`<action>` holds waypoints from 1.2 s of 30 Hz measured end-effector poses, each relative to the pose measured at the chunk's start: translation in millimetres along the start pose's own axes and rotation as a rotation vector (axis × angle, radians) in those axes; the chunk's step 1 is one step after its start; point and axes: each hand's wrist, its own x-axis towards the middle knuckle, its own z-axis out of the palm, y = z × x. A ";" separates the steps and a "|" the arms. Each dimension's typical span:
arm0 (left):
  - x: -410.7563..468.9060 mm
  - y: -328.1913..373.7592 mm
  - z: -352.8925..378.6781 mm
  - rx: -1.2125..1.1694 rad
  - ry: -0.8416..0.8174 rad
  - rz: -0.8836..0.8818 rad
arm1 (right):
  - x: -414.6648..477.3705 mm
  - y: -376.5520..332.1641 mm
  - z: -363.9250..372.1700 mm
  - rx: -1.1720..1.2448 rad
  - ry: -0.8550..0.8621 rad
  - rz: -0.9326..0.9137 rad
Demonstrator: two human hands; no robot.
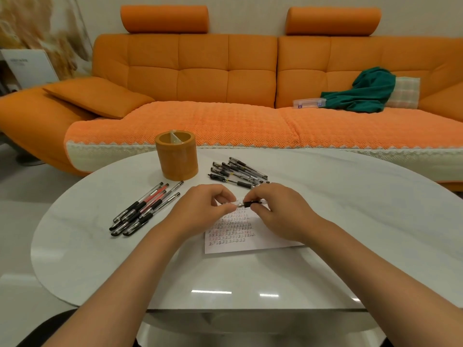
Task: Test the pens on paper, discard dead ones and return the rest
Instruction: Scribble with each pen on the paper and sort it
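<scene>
Pinching one pen (250, 203) from both ends, held level and just clear of the paper (250, 244). On the left hand (200, 209), thumb and curled fingers closed round the clear cap (231, 203). On the right hand (278, 211), fingertips closed round the black rubber sleeve behind the metal tip. Cannot tell whether the cap is seated or already loose.

Well out to the left of the grip, on the white table (100, 246), a fanned pile of pens (142, 211), black and red together, tips towards the person. Beyond the grip and a little left, an upright orange pen holder (176, 159), divided inside, with no pens showing above its rim. Straight under the grip, the sheet with rows of small test marks, mostly filled at the near end. Just beyond the grip and slightly right, a second heap of black pens (238, 171), lying across one another.

Probably very light and stiff, so no force needed to lift. Smooth clear barrel likely slick between fingertips; better held on the rubber sleeve, as now, where the pads will bite. Cap likely a friction fit: expect a small jerk when it gives, so pull straight along the barrel, not at an angle. Tip fine and likely easy to damage, so set it down on the sheet gently. Loose paper apt to slide while writing; worth steadying with the free hand
</scene>
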 end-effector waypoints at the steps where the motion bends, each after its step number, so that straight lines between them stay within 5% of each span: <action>1: 0.8 -0.5 -1.4 -0.004 0.011 -0.012 | 0.2 1.1 -1.5 -0.013 0.021 0.016; 14: -4.1 9.7 1.3 -0.075 -0.051 -0.023 | -0.2 -0.3 5.9 0.022 -0.029 0.006; 24: -11.1 23.9 8.1 -0.417 -0.198 -0.244 | -4.0 -17.7 13.2 -0.503 0.101 -0.123; 31: -10.5 22.8 2.5 -0.411 -0.192 -0.253 | -1.7 -19.4 19.1 -0.401 0.056 -0.080; 36: -2.0 12.6 -11.9 -0.332 0.020 -0.236 | 1.4 -14.5 14.7 -0.075 -0.063 -0.038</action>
